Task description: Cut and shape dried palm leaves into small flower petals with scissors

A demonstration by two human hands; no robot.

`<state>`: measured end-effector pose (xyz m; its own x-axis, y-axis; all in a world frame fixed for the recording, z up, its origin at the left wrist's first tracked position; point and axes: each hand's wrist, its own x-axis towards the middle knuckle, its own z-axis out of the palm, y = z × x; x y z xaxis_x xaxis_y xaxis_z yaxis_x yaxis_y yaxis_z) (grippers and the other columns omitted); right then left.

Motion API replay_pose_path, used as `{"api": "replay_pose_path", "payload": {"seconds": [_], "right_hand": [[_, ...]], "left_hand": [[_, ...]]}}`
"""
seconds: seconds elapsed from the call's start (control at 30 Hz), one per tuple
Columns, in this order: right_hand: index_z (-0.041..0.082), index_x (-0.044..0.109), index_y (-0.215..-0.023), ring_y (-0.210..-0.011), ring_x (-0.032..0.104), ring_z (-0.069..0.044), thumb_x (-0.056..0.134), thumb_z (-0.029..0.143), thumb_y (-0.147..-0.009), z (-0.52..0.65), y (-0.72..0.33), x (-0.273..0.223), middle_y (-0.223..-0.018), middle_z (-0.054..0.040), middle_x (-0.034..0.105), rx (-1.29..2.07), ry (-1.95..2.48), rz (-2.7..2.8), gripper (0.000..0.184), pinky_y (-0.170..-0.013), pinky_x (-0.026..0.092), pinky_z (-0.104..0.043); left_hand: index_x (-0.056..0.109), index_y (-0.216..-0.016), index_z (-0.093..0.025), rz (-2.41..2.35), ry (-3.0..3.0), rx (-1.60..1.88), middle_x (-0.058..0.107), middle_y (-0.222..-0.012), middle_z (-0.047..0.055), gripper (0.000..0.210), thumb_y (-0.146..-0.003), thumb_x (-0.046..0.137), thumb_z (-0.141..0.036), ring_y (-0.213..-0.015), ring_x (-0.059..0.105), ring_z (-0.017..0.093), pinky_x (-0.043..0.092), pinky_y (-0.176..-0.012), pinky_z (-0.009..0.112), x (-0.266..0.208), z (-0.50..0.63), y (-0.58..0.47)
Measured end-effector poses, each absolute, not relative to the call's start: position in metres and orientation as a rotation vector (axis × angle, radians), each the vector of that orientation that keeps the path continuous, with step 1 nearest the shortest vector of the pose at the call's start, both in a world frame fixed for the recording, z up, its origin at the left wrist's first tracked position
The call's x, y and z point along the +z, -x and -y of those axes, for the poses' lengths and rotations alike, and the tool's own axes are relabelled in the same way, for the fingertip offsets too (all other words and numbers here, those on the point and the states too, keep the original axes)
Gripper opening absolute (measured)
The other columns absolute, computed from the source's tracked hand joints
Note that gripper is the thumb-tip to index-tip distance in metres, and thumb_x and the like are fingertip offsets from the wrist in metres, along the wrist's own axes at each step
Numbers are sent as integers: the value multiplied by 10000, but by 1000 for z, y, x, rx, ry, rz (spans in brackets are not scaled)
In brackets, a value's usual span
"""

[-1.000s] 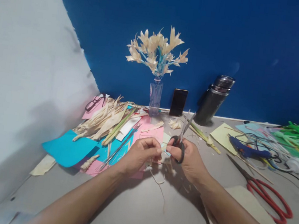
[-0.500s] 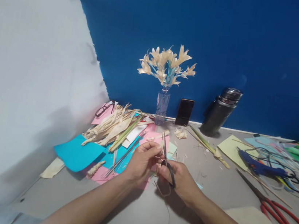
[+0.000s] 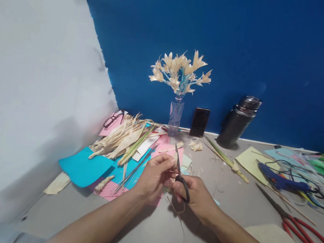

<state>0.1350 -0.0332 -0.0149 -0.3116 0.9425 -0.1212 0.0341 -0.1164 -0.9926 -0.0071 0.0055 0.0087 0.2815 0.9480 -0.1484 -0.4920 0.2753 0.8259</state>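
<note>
My right hand (image 3: pixel 199 198) is closed around the black handles of small scissors (image 3: pixel 182 186), whose narrow blades point up and away, close together. Beside the blades, my left hand (image 3: pixel 153 178) is pinched shut, its fingertips almost touching the scissors. Whatever it grips is mostly hidden by the fingers; a little pale material shows below them. Beneath the hands, a thin strand (image 3: pixel 178 213) hangs or lies over the grey table. Just behind are pink paper (image 3: pixel 171 153) and a pile of dried corn husks (image 3: pixel 121 136).
A clear bottle (image 3: pixel 175 117) holds husk flowers, with a phone (image 3: pixel 200 122) and a dark flask (image 3: pixel 237 123) against the blue wall. At right lie a blue glue gun (image 3: pixel 282 178) and large red-handled scissors (image 3: pixel 305 232). Blue paper (image 3: pixel 84 166) and thin wires (image 3: pixel 136 168) lie left.
The scissor blades have come closer together and lean slightly more to the left. Both hands stay in nearly the same place.
</note>
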Motion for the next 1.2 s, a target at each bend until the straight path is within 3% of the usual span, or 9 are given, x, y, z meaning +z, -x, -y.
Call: {"api": "replay_pose_path", "payload": {"seconds": [0.27, 0.73, 0.93, 1.2], "right_hand": [[177, 498, -592, -500, 449, -116, 537, 784, -751, 35, -134, -10, -536, -11, 495, 1517, 1075, 1471, 629, -480, 324, -250], [172, 508, -611, -462, 471, -113, 650, 662, -753, 34, -134, -19, -525, -5, 529, 1576, 1179, 1352, 530, -472, 331, -251], [159, 547, -625, -518, 478, -112, 553, 667, -822, 33, -139, -8, -602, -25, 564, 1556, 1108, 1446, 545, -514, 344, -252], [149, 582, -632, -551, 454, -107, 562, 553, -865, 30, -151, 1, -609, -20, 585, 1458, 1154, 1626, 467, -535, 313, -251]], "left_hand": [[597, -695, -142, -713, -752, 1125, 597, -610, -4, 217, -710, 771, -270, -560, 558, 92, 438, -542, 200, 8, -5, 7], [555, -698, -150, -738, -766, 1079, 607, -624, 0, 241, -701, 758, -281, -508, 527, 74, 403, -484, 176, 11, -4, 8], [504, -666, -161, -715, -832, 1043, 626, -691, 23, 164, -725, 652, -197, -599, 591, 122, 442, -538, 221, 13, -10, 14], [512, -671, -166, -666, -913, 974, 410, -495, -63, 98, -679, 603, -133, -457, 442, 74, 330, -499, 201, 18, -23, 29]]}}
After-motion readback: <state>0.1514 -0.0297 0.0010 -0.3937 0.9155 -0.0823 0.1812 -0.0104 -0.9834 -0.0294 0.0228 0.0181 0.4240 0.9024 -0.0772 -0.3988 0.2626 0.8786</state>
